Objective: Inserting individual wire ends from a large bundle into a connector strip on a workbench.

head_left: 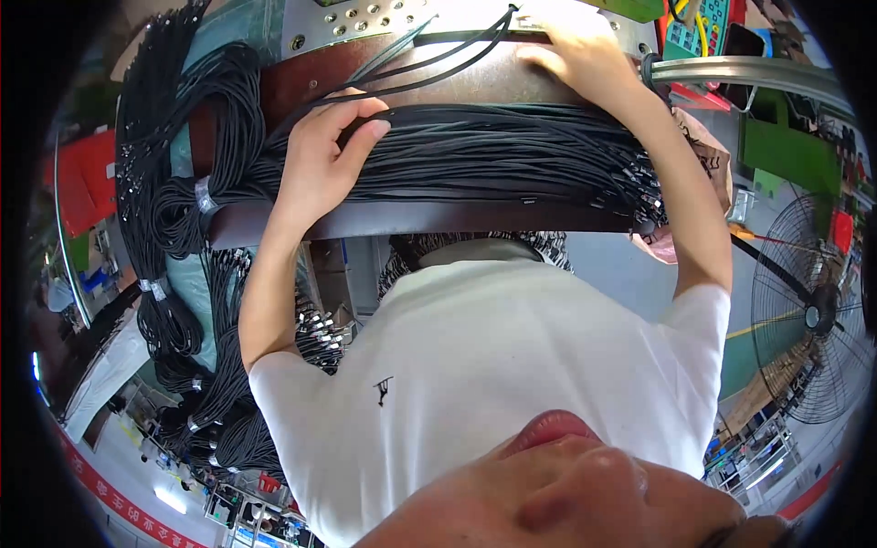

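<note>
My left hand (331,157) lies over the near bundle of black cables (484,151). Its thumb and index finger are curved with a gap between their tips, close beside a few loose black cables (457,75). These cables arch from the bundle up to the metal plate (365,16) of the bench fixture. Above that plate's front edge is my right hand (585,62), its thumb spread away from the fingers. Strong light washes out its fingertips, which lie just right of the loose cables' far ends. I see nothing held in it.
Tied cable coils (183,215) and hanging bundles crowd the left side. A brown ledge (438,219) edges the bench before me. At the right are a curved metal rail (749,71), a green control panel (694,32), pinkish wrapping (703,151) and a large black fan (813,315).
</note>
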A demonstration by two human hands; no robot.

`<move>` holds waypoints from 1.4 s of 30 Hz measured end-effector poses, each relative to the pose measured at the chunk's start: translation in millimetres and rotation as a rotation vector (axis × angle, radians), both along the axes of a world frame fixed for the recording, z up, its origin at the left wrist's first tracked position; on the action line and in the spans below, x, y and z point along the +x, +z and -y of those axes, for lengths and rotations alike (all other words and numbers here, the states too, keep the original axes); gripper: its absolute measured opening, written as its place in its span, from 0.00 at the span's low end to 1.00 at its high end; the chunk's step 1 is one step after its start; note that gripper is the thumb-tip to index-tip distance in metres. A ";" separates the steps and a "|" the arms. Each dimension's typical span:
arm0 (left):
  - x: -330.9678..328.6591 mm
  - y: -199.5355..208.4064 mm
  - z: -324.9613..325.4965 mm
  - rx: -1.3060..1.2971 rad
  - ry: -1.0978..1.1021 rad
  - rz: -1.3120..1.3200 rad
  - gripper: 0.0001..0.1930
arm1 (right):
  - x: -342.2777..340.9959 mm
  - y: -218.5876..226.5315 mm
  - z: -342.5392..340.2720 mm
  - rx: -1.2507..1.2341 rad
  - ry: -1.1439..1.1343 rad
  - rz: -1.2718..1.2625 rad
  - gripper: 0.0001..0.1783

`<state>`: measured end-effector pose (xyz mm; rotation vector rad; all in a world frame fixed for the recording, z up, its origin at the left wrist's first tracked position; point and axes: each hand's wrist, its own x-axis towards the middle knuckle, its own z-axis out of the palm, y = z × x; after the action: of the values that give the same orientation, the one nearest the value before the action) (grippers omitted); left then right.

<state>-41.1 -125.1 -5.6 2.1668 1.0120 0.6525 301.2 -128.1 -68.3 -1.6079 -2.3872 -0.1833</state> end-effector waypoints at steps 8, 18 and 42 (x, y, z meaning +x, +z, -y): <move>66.3 21.8 -5.1 -0.231 -0.501 -0.341 0.17 | -3.7 -20.9 -40.6 -0.156 0.057 -0.405 0.13; 193.7 2.1 39.3 -1.572 -0.567 0.073 0.13 | 39.3 -10.9 -19.0 -0.448 0.188 -0.341 0.16; 94.1 -17.2 94.3 -1.338 0.151 0.814 0.22 | -56.2 26.0 68.9 0.394 0.268 -0.244 0.16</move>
<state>53.0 -219.4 -22.8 0.5688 0.7563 0.5644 245.0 -197.0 -42.3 -1.0611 -2.1804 -0.3564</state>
